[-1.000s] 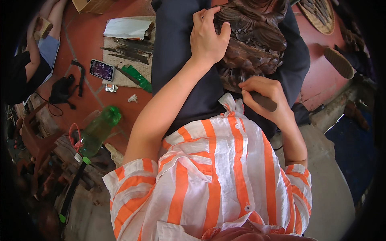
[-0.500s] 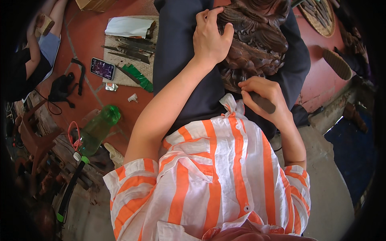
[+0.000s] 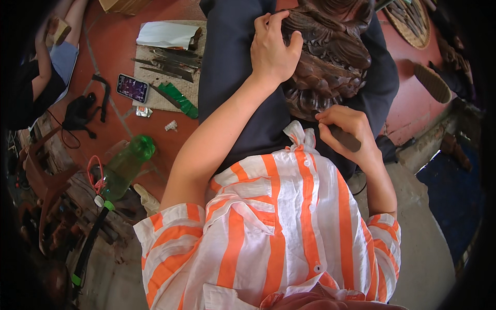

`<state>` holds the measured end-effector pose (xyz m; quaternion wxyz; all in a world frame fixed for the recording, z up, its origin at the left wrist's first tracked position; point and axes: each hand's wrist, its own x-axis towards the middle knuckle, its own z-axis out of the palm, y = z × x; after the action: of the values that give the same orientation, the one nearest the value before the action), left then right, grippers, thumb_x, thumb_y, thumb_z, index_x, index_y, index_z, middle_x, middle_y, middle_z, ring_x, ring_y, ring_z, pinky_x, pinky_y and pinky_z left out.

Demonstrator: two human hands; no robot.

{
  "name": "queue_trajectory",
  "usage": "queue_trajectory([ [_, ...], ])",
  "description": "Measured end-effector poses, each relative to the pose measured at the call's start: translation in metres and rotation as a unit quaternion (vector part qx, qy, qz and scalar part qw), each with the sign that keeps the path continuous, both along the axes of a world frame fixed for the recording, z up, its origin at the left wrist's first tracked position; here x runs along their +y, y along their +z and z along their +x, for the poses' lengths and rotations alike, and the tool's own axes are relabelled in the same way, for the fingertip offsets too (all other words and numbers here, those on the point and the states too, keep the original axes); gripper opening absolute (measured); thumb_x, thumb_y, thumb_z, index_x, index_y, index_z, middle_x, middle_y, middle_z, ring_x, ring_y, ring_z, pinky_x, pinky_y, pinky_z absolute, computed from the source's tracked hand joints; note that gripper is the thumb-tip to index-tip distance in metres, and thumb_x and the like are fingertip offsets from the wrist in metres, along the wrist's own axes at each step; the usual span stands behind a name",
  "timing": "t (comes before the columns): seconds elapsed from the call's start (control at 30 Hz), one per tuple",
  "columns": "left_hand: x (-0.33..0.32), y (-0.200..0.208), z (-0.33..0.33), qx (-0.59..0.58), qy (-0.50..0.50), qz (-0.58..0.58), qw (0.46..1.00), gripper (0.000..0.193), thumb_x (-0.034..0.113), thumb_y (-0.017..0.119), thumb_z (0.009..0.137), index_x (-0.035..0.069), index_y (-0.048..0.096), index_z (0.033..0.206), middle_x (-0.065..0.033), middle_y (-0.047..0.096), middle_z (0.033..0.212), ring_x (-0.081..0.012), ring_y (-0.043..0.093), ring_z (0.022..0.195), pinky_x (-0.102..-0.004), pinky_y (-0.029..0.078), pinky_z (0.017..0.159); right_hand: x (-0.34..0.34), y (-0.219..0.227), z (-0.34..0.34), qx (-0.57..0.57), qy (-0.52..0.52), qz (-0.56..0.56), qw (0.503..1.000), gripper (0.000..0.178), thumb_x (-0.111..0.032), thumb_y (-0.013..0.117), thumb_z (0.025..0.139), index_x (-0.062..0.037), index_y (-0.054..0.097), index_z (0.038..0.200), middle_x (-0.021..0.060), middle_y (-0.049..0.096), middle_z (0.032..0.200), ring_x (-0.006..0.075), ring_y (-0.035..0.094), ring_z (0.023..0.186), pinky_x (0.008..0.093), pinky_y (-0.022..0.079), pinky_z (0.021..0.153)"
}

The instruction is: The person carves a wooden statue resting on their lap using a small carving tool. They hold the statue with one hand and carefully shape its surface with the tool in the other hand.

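A big dark wood carving (image 3: 330, 62) lies on the person's lap, on dark blue trousers (image 3: 232, 77). It is full of deep curls and leaf shapes.

The left hand (image 3: 272, 51) rests flat on top of the carving, and its fingers (image 3: 266, 23) are spread and bent over the upper edge, pressing down — not wrapped around anything.

The right hand (image 3: 347, 133) sits at the lower edge of the carving. Its fingers are closed tight around a dark tool handle (image 3: 345, 138). The tip seems to touch the wood, but the hand hides it, so I cannot be sure.

Left of the carving, on the red floor (image 3: 413, 103), lies a mat (image 3: 170, 77) with thin metal carving tools (image 3: 173, 59), a white cloth (image 3: 163, 35) and a phone (image 3: 132, 88). Further from the carving, below the mat, lies a green plastic bottle (image 3: 126, 165).

Near the lower edge of the carving begins the person's orange and white striped shirt (image 3: 279, 227).
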<state>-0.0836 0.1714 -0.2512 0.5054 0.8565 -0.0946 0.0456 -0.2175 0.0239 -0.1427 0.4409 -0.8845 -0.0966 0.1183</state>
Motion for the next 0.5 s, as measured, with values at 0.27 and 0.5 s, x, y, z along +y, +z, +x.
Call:
queue_trajectory([
  [0.27, 0.001, 0.000, -0.001, 0.008, -0.001, -0.003, 1.000, 0.043, 0.028, 0.062, 0.088, 0.010, 0.056, 0.126, -0.0181, 0.052, 0.126, -0.0359, 0.056, 0.114, -0.0425, 0.047, 0.095, 0.003, -0.003, 0.005, 0.039, -0.028, 0.024, 0.999, 0.011, 0.003, 0.067, 0.075, 0.0068, 0.062, 0.084, 0.0157, 0.066, 0.083, 0.0309, 0.064, 0.069, 0.0351, 0.052, 0.063],
  [0.5, 0.001, 0.001, -0.001, 0.016, -0.001, -0.008, 1.000, 0.043, 0.028, 0.062, 0.088, 0.010, 0.056, 0.126, -0.0187, 0.051, 0.127, -0.0368, 0.056, 0.115, -0.0427, 0.047, 0.096, -0.008, -0.001, 0.000, 0.023, 0.029, 0.013, 0.999, 0.007, 0.001, 0.067, 0.075, 0.0055, 0.063, 0.079, 0.0151, 0.069, 0.086, 0.0298, 0.067, 0.072, 0.0349, 0.053, 0.066],
])
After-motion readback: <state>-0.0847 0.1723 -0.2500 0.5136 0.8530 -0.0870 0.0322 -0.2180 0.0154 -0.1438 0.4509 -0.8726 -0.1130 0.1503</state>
